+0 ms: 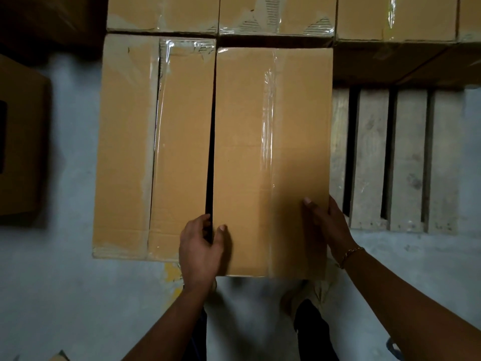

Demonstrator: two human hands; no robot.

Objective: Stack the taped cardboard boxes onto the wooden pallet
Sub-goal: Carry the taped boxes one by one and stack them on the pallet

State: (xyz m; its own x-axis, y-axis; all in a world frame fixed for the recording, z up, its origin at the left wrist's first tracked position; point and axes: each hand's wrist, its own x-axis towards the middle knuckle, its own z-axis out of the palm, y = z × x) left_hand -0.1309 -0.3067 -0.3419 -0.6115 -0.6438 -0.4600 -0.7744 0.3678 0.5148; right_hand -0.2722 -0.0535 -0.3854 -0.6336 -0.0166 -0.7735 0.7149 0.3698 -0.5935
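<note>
- My left hand grips the near left edge of a taped cardboard box. The thumb lies on its top and the fingers are curled down into the dark gap along that side.
- My right hand holds the same box at its near right edge, with the thumb on top and the fingers wrapped round the side.
- A strip of clear tape runs lengthwise down the top of the box, right of its middle.
- Just left of the box, across the narrow gap, lies a neighbouring box, also taped, with its long side parallel.
- Beyond the far end of the box stands a row of boxes, taped and scuffed.
- Right of the box, the bare slats of the wooden pallet show, with dark gaps between them.
- I cannot tell whether the box rests fully on the pallet or hangs in my grip; its near end reaches closer to me than the neighbouring box does.
- A gold bracelet sits on my right wrist, near the right corner of the box.
- Well left of the box, a brown carton sits on the grey floor.
</note>
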